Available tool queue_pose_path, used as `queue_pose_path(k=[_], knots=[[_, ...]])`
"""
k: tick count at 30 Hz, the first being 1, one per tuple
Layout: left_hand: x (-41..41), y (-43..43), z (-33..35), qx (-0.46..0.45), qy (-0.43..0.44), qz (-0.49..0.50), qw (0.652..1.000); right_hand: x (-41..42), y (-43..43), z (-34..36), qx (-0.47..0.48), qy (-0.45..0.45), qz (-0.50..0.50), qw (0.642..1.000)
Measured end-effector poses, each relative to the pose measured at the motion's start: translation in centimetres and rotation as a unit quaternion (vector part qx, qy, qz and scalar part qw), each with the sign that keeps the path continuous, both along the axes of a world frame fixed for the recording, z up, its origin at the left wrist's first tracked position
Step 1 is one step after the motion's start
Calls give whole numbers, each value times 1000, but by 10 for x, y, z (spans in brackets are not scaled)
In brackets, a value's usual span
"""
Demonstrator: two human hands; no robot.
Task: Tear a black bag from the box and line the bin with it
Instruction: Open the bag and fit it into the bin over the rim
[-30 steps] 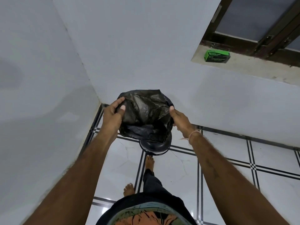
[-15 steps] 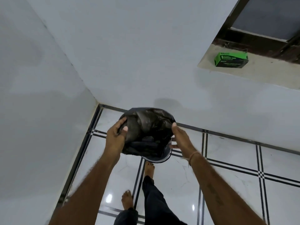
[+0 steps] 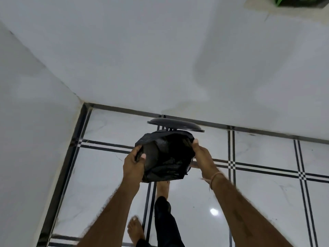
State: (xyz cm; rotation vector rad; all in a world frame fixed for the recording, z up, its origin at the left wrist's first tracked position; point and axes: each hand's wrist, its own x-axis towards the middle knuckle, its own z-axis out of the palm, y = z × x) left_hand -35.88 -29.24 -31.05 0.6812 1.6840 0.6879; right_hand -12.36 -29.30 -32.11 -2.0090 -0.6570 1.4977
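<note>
The black bag [image 3: 166,157] hangs open-mouthed over the bin, which it hides almost fully. Behind it the bin's round black lid [image 3: 175,125] stands raised near the wall. My left hand [image 3: 133,164] pinches the bag's left rim with thumb inside. My right hand [image 3: 203,155] holds the right rim. One foot rests at the bin's base, where the pedal would be, hidden by the bag. The green box [image 3: 295,1] of bags shows only as a sliver on the ledge at the top right edge.
White walls meet in a corner [image 3: 81,100] to the left of the bin. The floor is glossy white tile with black lines [image 3: 231,164]. My bare feet and a dark trouser leg [image 3: 164,220] are just below the bin.
The view tilted down and both hands lowered the bag toward the floor. The bin's lid now shows raised behind the bag. The green box slid almost out of view.
</note>
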Motion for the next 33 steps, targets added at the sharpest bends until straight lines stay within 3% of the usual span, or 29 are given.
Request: queue_pose_path(k=[4, 11, 15, 21, 23, 27, 30, 32, 33], knots=[[-2, 8, -70, -17, 7, 4, 1000, 7, 7, -73, -7, -45, -65, 997], [10, 28, -155, -11, -17, -55, 998, 28, 20, -149, 4, 47, -200, 979], [11, 43, -195, -1, 6, -94, 996, 38, 27, -181, 13, 23, -183, 983], [2, 62, -227, 31, 136, -172, 975, 41, 26, -211, 54, -47, -112, 991], [3, 66, -233, 41, 152, -138, 978, 40, 25, -214, 68, -14, -124, 990], [0, 72, -245, 24, 19, -44, 999, 37, 24, -219, 53, 107, -162, 979], [7, 75, -245, 9, -12, 46, 999, 31, 24, -219, 60, 156, -191, 967], [12, 78, -248, -11, 13, 81, 997, 28, 23, -221, 98, 124, -201, 967], [14, 80, -249, -12, 85, 53, 995, 26, 23, -222, 111, 113, -209, 965]])
